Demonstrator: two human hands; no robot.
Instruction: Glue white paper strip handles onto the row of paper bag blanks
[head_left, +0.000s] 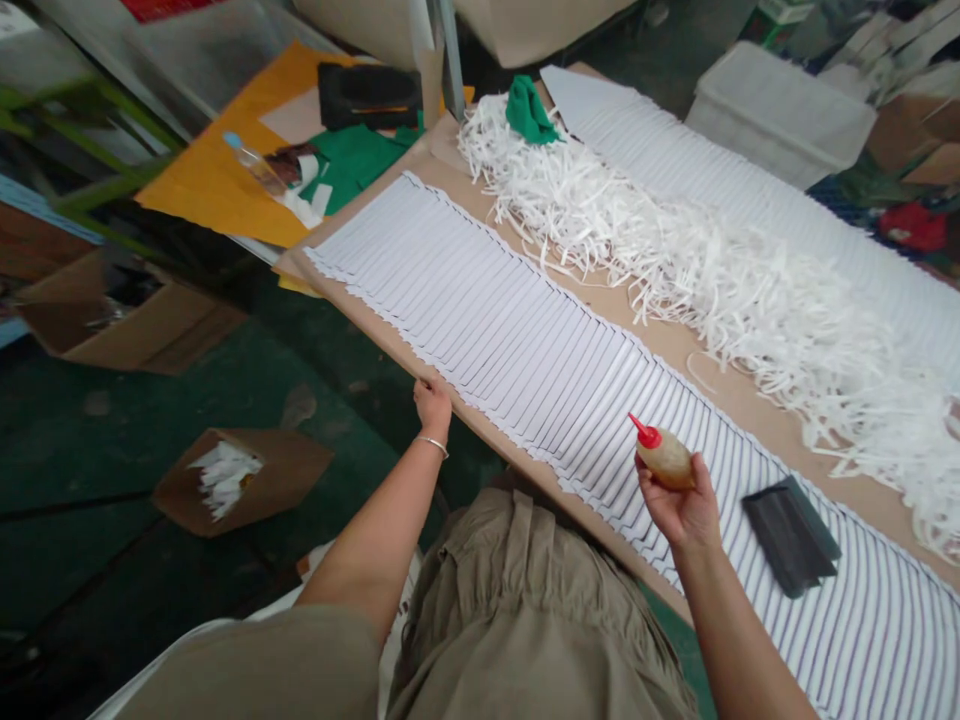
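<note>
My right hand (684, 505) is closed round a small glue bottle (661, 455) with a red nozzle, held just above a long row of overlapped white paper sheets (487, 320). The nozzle tip points up and left over the sheets. My left hand (433, 403) rests on the near edge of the brown board (360, 300), fingers curled over the edge at the sheets' border. A bangle sits on that wrist.
A dark scraper-like pad (791, 535) lies on the sheets right of my right hand. A heap of white paper strips (712, 270) runs along the middle, with a green cloth (529, 112) at its far end. A cardboard box (240, 480) stands on the floor at left.
</note>
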